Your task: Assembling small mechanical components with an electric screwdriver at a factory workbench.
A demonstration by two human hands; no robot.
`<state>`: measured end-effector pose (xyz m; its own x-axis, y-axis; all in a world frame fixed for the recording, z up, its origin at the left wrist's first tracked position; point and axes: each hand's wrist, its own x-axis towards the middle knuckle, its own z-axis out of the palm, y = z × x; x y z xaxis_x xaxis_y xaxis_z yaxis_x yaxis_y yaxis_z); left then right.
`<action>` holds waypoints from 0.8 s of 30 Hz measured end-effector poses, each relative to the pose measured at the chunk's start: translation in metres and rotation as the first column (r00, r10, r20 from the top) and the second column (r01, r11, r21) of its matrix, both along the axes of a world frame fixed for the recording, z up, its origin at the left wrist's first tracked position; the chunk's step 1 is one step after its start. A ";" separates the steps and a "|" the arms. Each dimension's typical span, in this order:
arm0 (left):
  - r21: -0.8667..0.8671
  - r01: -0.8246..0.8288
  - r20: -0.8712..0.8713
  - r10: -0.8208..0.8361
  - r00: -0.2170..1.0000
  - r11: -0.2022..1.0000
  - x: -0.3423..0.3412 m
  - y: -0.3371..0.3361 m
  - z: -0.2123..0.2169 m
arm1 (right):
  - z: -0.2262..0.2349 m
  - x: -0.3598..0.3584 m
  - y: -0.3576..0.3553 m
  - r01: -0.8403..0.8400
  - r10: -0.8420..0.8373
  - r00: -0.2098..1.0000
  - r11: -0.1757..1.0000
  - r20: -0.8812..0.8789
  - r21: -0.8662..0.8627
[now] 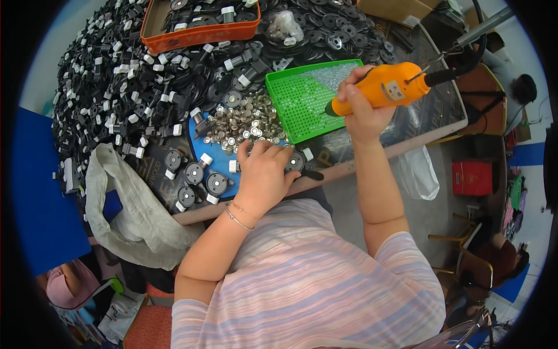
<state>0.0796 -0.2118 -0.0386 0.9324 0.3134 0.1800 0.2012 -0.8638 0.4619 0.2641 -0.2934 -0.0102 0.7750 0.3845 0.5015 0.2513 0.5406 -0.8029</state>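
We note the right hand [361, 107] gripping the screwdriver [383, 88] tip-down over the green tray [308, 99], while the left hand [264, 174] presses closed on a black part [296, 163] just below the tray, steadying it.

Left hand [264, 174]: palm down, fingers curled, forearm bent in from lower left, wrist bearing thin bracelets. Right hand [359, 104]: raised, fist closed in a grip, forearm near vertical, elbow bent.

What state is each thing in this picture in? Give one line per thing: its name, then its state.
Orange electric screwdriver: held in the right hand, tip over the tray.
Green tray: flat on the table, screws in its far corner.
Round black part: on the table edge, under the left hand.
Orange bin: filled with black parts.
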 end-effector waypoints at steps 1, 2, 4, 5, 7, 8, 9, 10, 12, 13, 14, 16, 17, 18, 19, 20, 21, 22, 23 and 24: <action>0.000 0.001 -0.005 -0.001 1.000 1.000 0.000 0.000 0.000 | 0.000 0.000 0.000 -0.027 0.027 1.000 1.000 0.002 0.001; -0.001 0.002 -0.010 -0.002 1.000 1.000 0.000 0.000 -0.001 | 0.000 0.000 0.000 -0.027 0.027 1.000 1.000 0.002 0.000; 0.003 0.003 -0.011 -0.003 1.000 1.000 0.000 0.000 0.000 | 0.000 0.000 -0.001 -0.028 0.028 1.000 1.000 0.006 -0.001; 0.007 0.004 -0.012 -0.004 1.000 1.000 0.000 0.000 0.000 | 0.001 0.000 -0.001 -0.027 0.027 1.000 1.000 0.006 -0.001; 0.006 0.003 0.001 -0.003 1.000 1.000 -0.001 0.001 -0.001 | 0.003 0.000 0.000 0.036 -0.035 0.999 0.999 0.036 -0.006; 0.006 0.004 0.013 -0.004 1.000 1.000 -0.001 0.001 -0.001 | 0.006 0.000 -0.003 0.034 -0.033 0.999 0.999 0.037 -0.007; 0.003 0.002 0.015 -0.002 1.000 1.000 -0.001 0.002 -0.001 | 0.010 -0.003 -0.008 -0.002 0.001 1.000 0.999 0.016 0.041; 0.003 0.006 0.020 -0.006 1.000 1.000 0.000 0.002 -0.002 | 0.017 -0.007 -0.011 -0.036 0.036 0.999 0.995 -0.005 0.091; -0.001 0.008 0.024 -0.008 1.000 1.000 0.000 0.003 -0.003 | 0.033 -0.021 -0.016 -0.149 0.158 0.987 0.971 -0.033 0.187; -0.003 0.011 0.011 -0.011 1.000 1.000 -0.001 0.004 -0.003 | 0.036 -0.026 -0.019 -0.216 0.222 0.975 0.959 -0.015 0.185; -0.005 0.013 -0.002 -0.013 1.000 1.000 -0.002 0.005 -0.003 | 0.034 -0.032 -0.020 -0.240 0.243 0.970 0.958 0.002 0.154; -0.015 0.016 0.000 -0.016 1.000 1.000 -0.001 0.005 -0.002 | 0.030 -0.047 -0.022 -0.296 0.295 0.955 0.952 0.022 0.081; -0.020 0.017 0.001 -0.017 1.000 1.000 -0.001 0.005 -0.002 | 0.029 -0.051 -0.025 -0.316 0.316 0.949 0.949 0.017 0.011; -0.022 0.014 0.002 -0.014 1.000 1.000 -0.001 0.006 -0.002 | 0.026 -0.052 -0.025 -0.318 0.318 0.948 0.948 0.017 0.009; -0.021 0.021 0.003 -0.021 1.000 1.000 -0.001 0.006 -0.002 | 0.021 -0.052 -0.026 -0.311 0.318 0.942 0.947 0.106 -0.083; -0.019 0.028 0.005 -0.028 1.000 0.999 -0.002 0.007 -0.002 | 0.018 -0.053 -0.026 -0.293 0.324 0.926 0.940 0.194 -0.173; -0.020 0.026 0.005 -0.026 1.000 0.999 -0.002 0.007 -0.003 | 0.017 -0.055 -0.024 -0.295 0.326 0.925 0.939 0.193 -0.175; -0.012 0.025 0.017 -0.025 1.000 1.000 -0.002 0.006 -0.004 | 0.015 -0.057 -0.022 -0.283 0.320 0.928 0.939 0.191 -0.194; -0.002 0.023 0.029 -0.023 0.999 1.000 -0.002 0.006 -0.005 | 0.014 -0.059 -0.020 -0.272 0.313 0.931 0.938 0.189 -0.213; -0.004 0.022 0.031 -0.022 0.999 1.000 -0.002 0.007 -0.005 | 0.013 -0.058 -0.020 -0.273 0.314 0.930 0.938 0.190 -0.215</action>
